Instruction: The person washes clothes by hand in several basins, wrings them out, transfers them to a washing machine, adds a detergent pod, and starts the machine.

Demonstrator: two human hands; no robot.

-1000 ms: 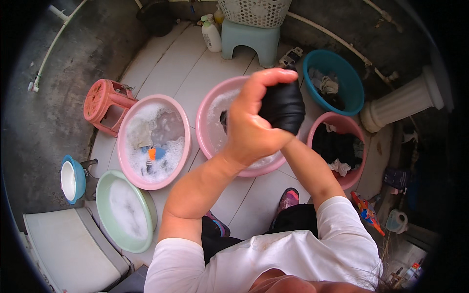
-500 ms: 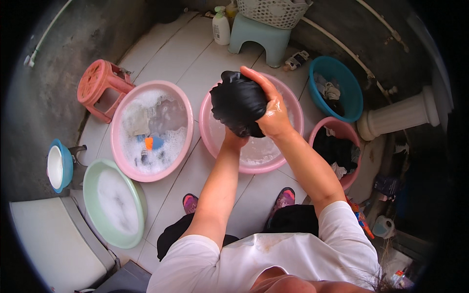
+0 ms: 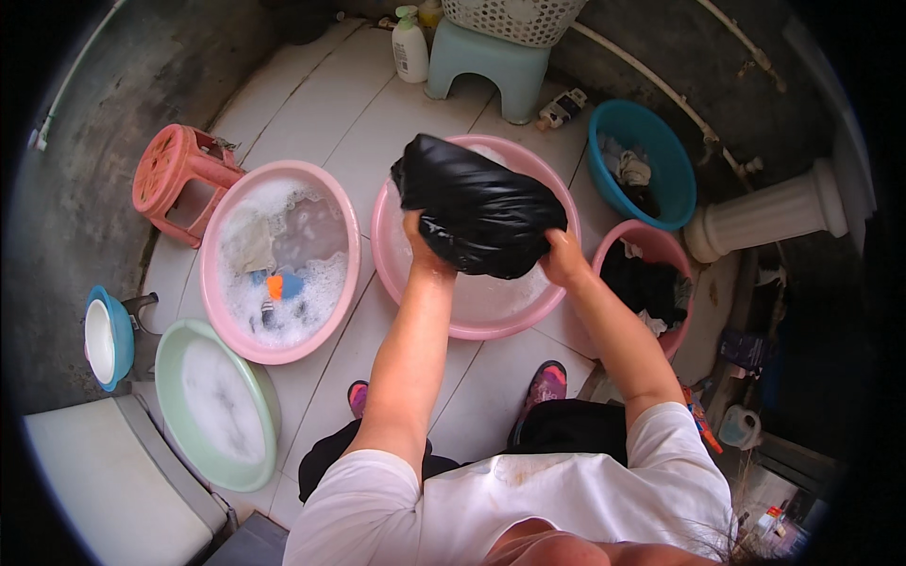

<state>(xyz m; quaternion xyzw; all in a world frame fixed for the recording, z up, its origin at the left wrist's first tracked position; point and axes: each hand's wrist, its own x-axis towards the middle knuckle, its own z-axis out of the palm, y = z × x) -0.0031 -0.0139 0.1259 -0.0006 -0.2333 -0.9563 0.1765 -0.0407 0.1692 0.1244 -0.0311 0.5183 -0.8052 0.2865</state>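
Hanging over the middle pink basin [image 3: 481,332], black cloth [image 3: 481,208] is clasped by the left hand [image 3: 429,250] and right hand [image 3: 567,260], fingers closed on it, partly hidden.

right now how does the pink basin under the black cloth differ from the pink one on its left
The middle basin is partly hidden beneath the black cloth; the left basin is in full view. The left basin holds thick white foam, a pale cloth and an orange item; the middle basin shows cloudy, thinly frothed water. Both are pink, round and on the tiled floor.
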